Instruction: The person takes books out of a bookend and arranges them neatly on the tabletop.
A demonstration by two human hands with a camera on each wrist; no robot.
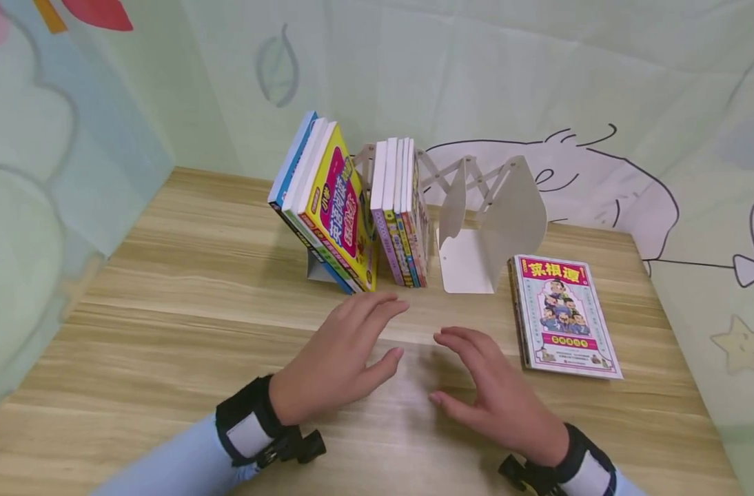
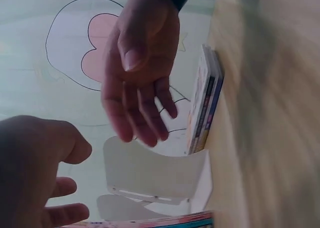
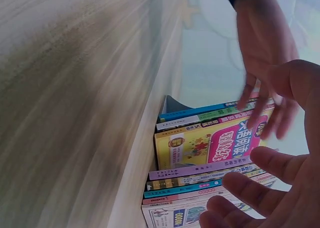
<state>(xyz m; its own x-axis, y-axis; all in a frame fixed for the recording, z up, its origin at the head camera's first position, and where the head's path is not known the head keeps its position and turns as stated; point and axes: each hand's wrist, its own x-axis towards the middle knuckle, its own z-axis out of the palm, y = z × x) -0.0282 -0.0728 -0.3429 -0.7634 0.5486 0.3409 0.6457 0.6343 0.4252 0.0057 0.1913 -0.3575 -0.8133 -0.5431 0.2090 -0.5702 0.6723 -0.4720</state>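
Observation:
My left hand [image 1: 340, 362] hovers over the front of the table with fingers relaxed and nothing in it. The nearest things to it are the tall books, a yellow one [image 1: 342, 213] outermost, leaning left in the bookend rack. Across a small gap, my right hand [image 1: 497, 399] faces it, also holding nothing, its fingers loosely bent. Several thinner books [image 1: 402, 213] stand upright in the rack's middle section. Right of these, the white folding rack [image 1: 516, 210] shows a bare section. A small stack with a pink-bordered comic book [image 1: 566, 317] on top lies flat beyond my right hand.
The wood-grain table [image 1: 185, 296] reaches back to a cartoon-printed cloth backdrop [image 1: 364, 69], which also runs along both sides. Black wrist straps [image 1: 247, 420] with small devices are worn on both forearms.

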